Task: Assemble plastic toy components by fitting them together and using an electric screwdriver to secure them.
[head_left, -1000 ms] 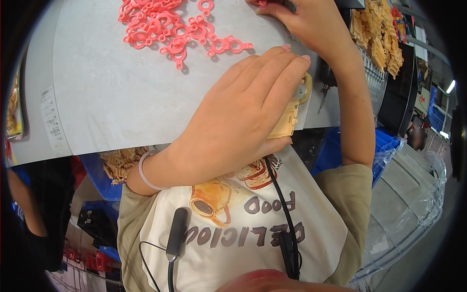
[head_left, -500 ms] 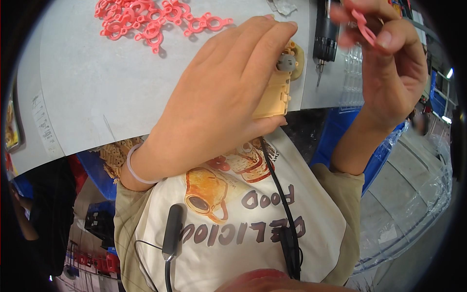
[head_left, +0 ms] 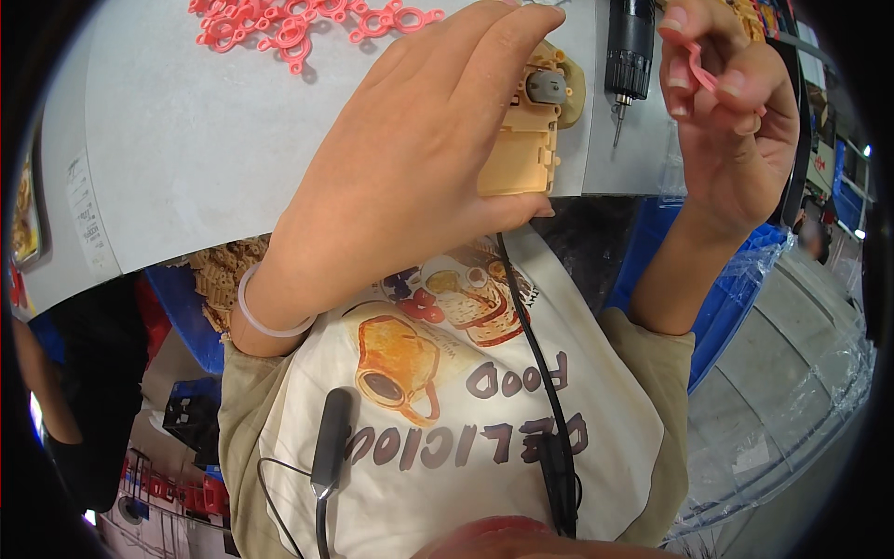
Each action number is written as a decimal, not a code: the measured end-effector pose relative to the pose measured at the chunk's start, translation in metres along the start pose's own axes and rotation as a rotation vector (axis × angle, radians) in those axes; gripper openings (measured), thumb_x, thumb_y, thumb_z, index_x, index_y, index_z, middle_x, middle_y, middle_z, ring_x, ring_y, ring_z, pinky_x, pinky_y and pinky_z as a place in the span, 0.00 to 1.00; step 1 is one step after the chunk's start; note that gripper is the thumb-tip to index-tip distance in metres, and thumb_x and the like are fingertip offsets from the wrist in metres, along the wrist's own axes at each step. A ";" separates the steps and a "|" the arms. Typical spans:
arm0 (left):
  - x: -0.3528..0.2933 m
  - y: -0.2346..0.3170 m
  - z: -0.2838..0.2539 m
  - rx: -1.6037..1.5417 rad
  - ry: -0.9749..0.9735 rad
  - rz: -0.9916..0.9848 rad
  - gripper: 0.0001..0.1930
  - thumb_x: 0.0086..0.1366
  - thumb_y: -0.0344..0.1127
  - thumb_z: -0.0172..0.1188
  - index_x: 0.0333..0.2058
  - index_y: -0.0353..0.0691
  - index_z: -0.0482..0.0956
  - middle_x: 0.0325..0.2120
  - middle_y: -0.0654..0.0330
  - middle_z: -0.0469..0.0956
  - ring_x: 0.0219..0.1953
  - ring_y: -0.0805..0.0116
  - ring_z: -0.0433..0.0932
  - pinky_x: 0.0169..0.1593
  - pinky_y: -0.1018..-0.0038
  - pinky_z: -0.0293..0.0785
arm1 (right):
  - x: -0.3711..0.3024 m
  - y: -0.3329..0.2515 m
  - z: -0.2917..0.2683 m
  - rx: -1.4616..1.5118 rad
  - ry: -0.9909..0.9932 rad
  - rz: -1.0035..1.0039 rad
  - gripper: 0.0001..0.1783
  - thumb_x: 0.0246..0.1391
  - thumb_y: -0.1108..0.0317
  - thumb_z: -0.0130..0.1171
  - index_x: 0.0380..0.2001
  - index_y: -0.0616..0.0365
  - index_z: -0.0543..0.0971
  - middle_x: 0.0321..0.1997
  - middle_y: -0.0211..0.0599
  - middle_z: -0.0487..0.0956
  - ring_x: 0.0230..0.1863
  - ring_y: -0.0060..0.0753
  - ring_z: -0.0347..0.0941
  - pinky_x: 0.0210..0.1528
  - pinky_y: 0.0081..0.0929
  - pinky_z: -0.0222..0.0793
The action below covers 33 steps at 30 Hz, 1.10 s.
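Note:
My left hand (head_left: 419, 121) is wrapped over a pale yellow plastic housing (head_left: 521, 158) at the table's front edge, thumb on the near side and fingers across the far side. A grey rounded part (head_left: 548, 88), perhaps a small motor, sits in the housing's uncovered right side; the rest is hidden under my palm. Raised at the right, my right hand (head_left: 736, 121) pinches a thin pink plastic part (head_left: 700, 73) between thumb and fingers, apart from the housing. More pink ringed plastic parts (head_left: 289, 35) lie in a loose pile at the far left of the table.
A black electric screwdriver (head_left: 629, 56) with its bit toward me lies between my hands on the grey table (head_left: 186, 168). Below the table edge at left, a blue bin (head_left: 182, 307) holds many pale yellow pieces. Another blue bin (head_left: 712, 321) stands under my right forearm. A black cable crosses my apron.
My right hand has come slightly down and turned the pink part in its fingers. The left hand still grips the housing; the table and pile sit a little higher in view.

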State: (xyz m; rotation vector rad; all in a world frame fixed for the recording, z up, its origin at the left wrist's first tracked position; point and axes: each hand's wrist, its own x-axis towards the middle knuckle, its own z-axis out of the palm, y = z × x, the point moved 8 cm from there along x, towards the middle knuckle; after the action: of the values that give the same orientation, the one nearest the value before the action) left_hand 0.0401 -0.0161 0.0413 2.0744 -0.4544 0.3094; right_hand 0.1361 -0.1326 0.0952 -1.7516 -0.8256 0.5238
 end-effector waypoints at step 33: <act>0.005 -0.019 0.003 -0.088 -0.056 -0.167 0.30 0.50 0.33 0.71 0.53 0.39 0.74 0.48 0.54 0.75 0.51 0.52 0.73 0.54 0.62 0.69 | -0.041 0.037 0.042 -0.751 0.316 -0.239 0.13 0.40 0.71 0.75 0.28 0.62 0.81 0.35 0.36 0.78 0.38 0.29 0.70 0.43 0.22 0.65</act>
State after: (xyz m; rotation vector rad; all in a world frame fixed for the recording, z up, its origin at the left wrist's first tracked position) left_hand 0.0526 -0.0105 0.0273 2.0231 -0.3200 0.1309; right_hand 0.0897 -0.1425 0.0448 -2.2831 -1.0594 -0.2680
